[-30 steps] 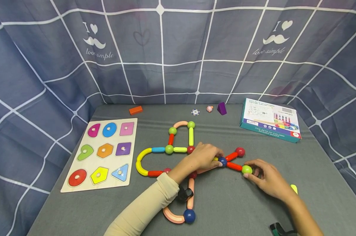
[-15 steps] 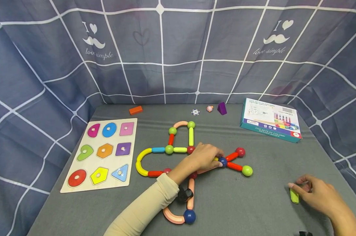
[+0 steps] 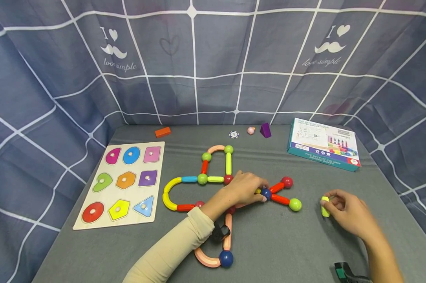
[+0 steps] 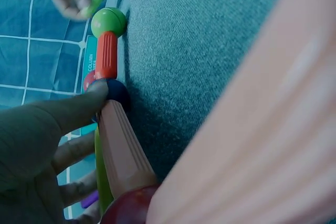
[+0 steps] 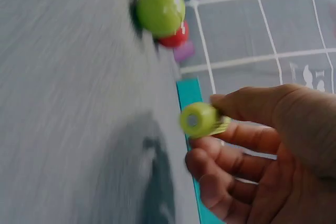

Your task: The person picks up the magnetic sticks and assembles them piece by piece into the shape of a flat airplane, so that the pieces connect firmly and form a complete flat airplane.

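Note:
In the head view my right hand [image 3: 350, 212] pinches a short yellow-green magnetic rod [image 3: 325, 206] between thumb and fingers, right of the built shape. Its round end, with a metal disc, shows in the right wrist view on the rod [image 5: 198, 120]. My left hand [image 3: 246, 187] holds the shape at a blue ball [image 3: 266, 194], the thumb on the ball in the left wrist view. From this ball two red rods fork out, one to a red ball [image 3: 287, 182], one to a green ball [image 3: 295, 204]. The left hand covers part of the rods behind the ball.
A wooden shape puzzle board [image 3: 121, 184] lies at left. At the back are an orange block [image 3: 163, 132], a poker chip [image 3: 234, 134], a small pink pig figure [image 3: 251, 130], a purple wedge [image 3: 265, 130] and a flat box [image 3: 324, 144]. A pink curved rod [image 3: 207, 259] lies in front.
My right hand left the green ball, went to the yellow-green rod at the right, took hold of it and carried it back leftward. The left hand has stayed in place.

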`<action>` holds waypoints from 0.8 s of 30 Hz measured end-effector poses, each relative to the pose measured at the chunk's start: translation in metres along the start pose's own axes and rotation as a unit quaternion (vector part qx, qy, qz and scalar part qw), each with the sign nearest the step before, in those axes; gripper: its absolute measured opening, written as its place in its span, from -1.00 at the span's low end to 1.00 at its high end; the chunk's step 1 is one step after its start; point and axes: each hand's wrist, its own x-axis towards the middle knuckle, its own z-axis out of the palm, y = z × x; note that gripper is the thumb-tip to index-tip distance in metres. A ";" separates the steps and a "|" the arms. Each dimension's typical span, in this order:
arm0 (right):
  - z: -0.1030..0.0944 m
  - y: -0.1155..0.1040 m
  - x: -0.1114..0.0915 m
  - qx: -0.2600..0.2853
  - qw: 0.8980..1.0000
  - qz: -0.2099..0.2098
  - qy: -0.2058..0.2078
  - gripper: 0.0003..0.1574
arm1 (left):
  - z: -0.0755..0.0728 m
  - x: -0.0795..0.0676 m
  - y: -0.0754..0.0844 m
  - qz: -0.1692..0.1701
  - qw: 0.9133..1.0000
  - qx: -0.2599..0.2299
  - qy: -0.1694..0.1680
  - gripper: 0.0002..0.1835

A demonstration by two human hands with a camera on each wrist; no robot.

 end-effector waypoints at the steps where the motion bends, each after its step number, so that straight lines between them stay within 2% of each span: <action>1: 0.002 -0.004 0.005 0.013 1.000 -0.009 0.005 -0.61 | 0.000 0.000 0.000 -0.001 1.000 0.002 0.000 -0.58; 4: 0.009 -0.010 0.021 0.048 0.998 -0.032 0.009 -0.66 | 0.001 0.000 0.001 -0.002 1.000 0.008 0.001 -0.59; 8: 0.022 -0.010 0.040 0.114 0.992 -0.054 -0.029 -0.67 | 0.003 0.000 0.001 -0.002 1.000 0.013 0.004 -0.59; 13: 0.033 -0.011 0.055 0.198 0.976 -0.042 -0.076 -0.60 | 0.004 0.000 0.000 0.003 1.000 0.013 0.007 -0.60; 17: 0.037 -0.013 0.058 0.217 0.972 -0.022 -0.084 -0.57 | 0.004 0.001 0.000 0.006 1.000 0.010 0.007 -0.60; 24: 0.040 -0.015 0.054 0.211 0.973 -0.015 -0.089 -0.57 | 0.004 0.000 0.000 0.003 1.000 0.004 0.007 -0.60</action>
